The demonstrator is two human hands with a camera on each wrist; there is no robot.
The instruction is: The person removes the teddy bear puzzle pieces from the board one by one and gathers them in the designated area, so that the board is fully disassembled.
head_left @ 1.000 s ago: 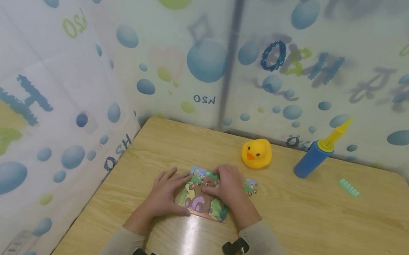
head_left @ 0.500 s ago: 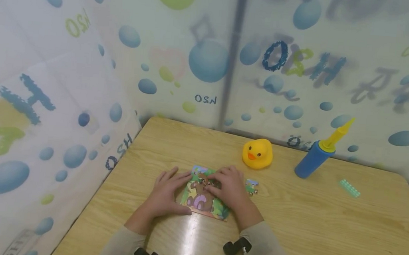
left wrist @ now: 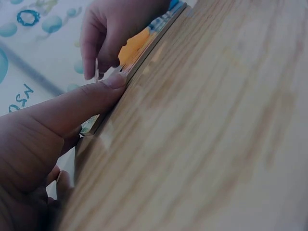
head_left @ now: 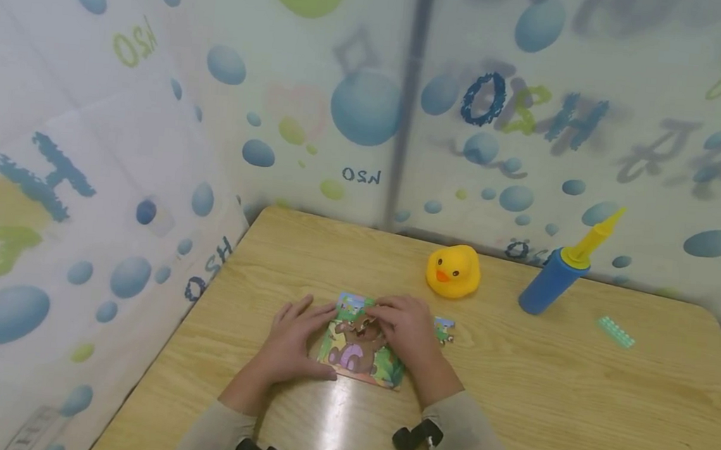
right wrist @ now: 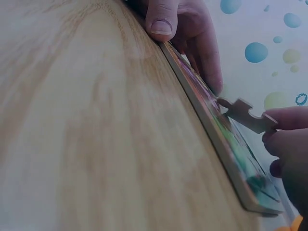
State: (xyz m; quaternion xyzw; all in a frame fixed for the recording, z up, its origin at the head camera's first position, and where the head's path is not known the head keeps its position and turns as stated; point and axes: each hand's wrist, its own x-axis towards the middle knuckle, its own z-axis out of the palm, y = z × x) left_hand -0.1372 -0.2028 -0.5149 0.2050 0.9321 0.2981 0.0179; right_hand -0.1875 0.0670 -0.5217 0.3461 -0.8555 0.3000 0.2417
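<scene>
A jigsaw puzzle board [head_left: 353, 357] with a bear picture lies on the wooden table. My left hand [head_left: 294, 343] rests along its left side, fingers extended, with the thumb at the near edge. Between thumb and fingertips, my right hand [head_left: 408, 331] pinches a puzzle piece [right wrist: 246, 115], tilted up just over the board in the right wrist view. Around the bear's face, the head view shows a brown gap. Just beyond my right hand, another puzzle piece [head_left: 444, 328] lies loose on the table, partly hidden by that hand.
A yellow rubber duck [head_left: 453, 272] sits behind the board. Farther right stands a blue hand pump [head_left: 549, 281] with a yellow nozzle, and a mint-green toy brick strip [head_left: 615, 331] lies near it. A patterned curtain [head_left: 364, 176] borders the table's back and left.
Over the last second my right hand has lifted and tilted a puzzle piece from the bear's face area, its fingers shifting slightly over the board. My left hand has stayed in place.
</scene>
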